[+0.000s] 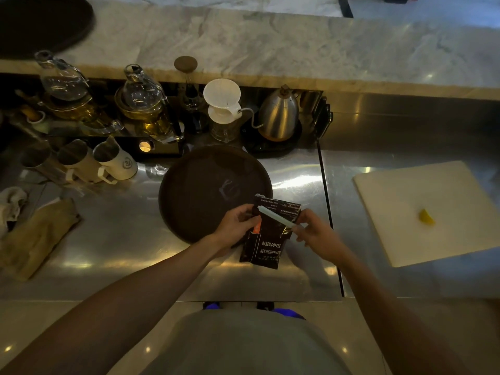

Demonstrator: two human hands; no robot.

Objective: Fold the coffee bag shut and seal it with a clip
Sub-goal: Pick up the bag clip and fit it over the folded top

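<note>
Far left of frame: crumpled tan cloth (36, 236) lying on the steel desk (130, 239), a paler rag (12, 201) just above it at the edge. Upper left: two glass teapots (67, 87) on warmers, amber liquid in the lower vessels. Below those, three pitchers (81, 161) tipped on their sides, handles toward the lower edge.

Centre: round dark tray (205, 185) flat on the desk. Behind it, white pour-over dripper (223, 101) on a glass server, then a steel gooseneck kettle (280, 115) on a dark base, spout pointing left.

Lower centre: coffee bag (266, 239), dark, printed "BAKED.COFFEE", held upright just right of the tray's lower rim, bottom edge close to the desk; contact there not clear. Top part folded over, printed panel facing up. Left hand (238, 226) at the bag's upper left corner, grip pinched on the fold and the near end of the clip. White bar clip (276, 217) lying slanted across the fold, upper left to lower right. Right hand (316, 234) at the bag's right side, grip closed on the clip's lower right end. Whether the clip is snapped shut, cannot tell.

Right of frame: white cutting board (422, 212) on the desk, well apart from the bag, one yellow lemon wedge (427, 217) on it.
</note>
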